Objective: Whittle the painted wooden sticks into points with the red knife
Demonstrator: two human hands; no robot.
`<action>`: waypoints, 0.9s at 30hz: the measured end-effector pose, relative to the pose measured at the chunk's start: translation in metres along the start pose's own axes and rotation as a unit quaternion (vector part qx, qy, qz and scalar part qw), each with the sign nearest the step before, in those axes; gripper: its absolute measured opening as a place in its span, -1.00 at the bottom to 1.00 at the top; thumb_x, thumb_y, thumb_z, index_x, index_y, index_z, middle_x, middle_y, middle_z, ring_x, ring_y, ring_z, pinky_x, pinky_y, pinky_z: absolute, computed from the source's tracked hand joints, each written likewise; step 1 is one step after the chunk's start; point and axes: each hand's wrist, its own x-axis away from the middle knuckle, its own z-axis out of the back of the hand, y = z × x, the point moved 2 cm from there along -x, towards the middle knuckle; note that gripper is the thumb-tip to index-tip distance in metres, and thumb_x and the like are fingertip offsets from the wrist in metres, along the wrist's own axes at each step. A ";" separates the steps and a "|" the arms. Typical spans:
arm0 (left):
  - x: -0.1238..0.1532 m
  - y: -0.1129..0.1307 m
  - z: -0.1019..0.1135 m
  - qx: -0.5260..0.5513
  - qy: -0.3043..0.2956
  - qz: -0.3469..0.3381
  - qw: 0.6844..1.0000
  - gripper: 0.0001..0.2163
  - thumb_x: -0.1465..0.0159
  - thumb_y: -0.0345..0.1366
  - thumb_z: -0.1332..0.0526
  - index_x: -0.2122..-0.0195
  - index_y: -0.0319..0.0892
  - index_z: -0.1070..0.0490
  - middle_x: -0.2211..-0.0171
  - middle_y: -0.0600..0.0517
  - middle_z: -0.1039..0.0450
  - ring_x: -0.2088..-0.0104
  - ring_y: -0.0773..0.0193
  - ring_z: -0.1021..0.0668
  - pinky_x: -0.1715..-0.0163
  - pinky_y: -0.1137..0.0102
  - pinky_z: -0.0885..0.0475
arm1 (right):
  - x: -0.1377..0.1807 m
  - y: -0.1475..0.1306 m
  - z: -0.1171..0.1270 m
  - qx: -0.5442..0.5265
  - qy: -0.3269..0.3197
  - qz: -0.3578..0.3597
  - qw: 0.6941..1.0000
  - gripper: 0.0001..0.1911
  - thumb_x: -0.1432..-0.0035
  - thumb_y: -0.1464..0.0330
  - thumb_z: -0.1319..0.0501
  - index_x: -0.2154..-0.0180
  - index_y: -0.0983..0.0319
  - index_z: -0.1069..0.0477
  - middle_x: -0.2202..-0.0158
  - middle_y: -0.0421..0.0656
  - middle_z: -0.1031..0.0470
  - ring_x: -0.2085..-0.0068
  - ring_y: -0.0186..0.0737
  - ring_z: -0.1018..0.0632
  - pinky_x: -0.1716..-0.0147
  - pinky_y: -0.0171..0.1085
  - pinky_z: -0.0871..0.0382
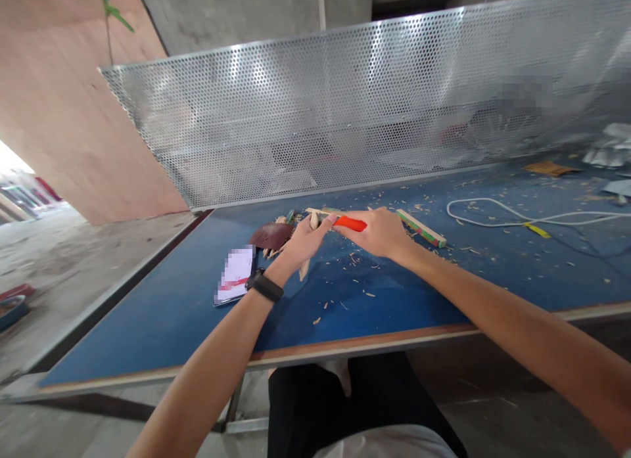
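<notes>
My right hand point(382, 233) is closed round an orange-handled knife point(351, 224) above the blue tabletop point(162, 313). My left hand point(304, 241), with a black watch on its wrist, grips a pale piece of wood point(304, 268) whose lower end sticks out below the palm. The thumb of that hand reaches toward the knife handle. Both hands meet over the middle of the table, among scattered wood shavings. The knife's blade is hidden behind my left hand.
A phone point(235, 283) and a dark red sheet point(271, 235) lie left of my hands. A wooden stick with a green end point(421, 228) and a white cable point(517, 216) lie to the right. A perforated metal screen point(345, 110) stands along the table's far edge.
</notes>
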 end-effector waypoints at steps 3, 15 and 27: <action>0.000 0.001 -0.003 -0.014 0.028 0.003 1.000 -0.51 -0.32 0.27 -0.24 0.37 -0.07 -0.23 0.64 0.20 -0.10 0.63 0.41 -0.18 0.59 0.39 -0.07 | 0.001 -0.004 -0.001 0.020 0.019 -0.007 1.000 -0.45 -0.33 -0.18 -0.14 -0.05 -0.06 -0.68 0.31 -0.09 -0.71 0.32 0.00 -0.64 0.40 -0.17 -0.20; -0.002 -0.007 0.003 -0.022 -0.017 0.014 1.000 -0.43 -0.24 0.34 -0.26 0.46 -0.06 -0.14 0.66 0.16 -0.15 0.70 0.42 -0.21 0.66 0.36 -0.13 | -0.003 0.007 -0.004 -0.099 -0.062 0.032 0.993 -0.42 -0.30 -0.15 -0.18 -0.10 0.02 -0.67 0.26 -0.09 -0.73 0.36 -0.06 -0.61 0.34 -0.14 -0.33; -0.002 -0.002 0.000 -0.004 -0.016 0.011 1.000 -0.48 -0.28 0.28 -0.28 0.38 -0.08 -0.21 0.64 0.21 -0.07 0.65 0.46 -0.13 0.60 0.40 -0.03 | -0.002 0.004 -0.004 -0.028 -0.034 -0.008 0.999 -0.38 -0.28 -0.22 -0.16 -0.16 -0.07 -0.63 0.21 -0.06 -0.73 0.26 0.05 -0.66 0.33 -0.11 -0.35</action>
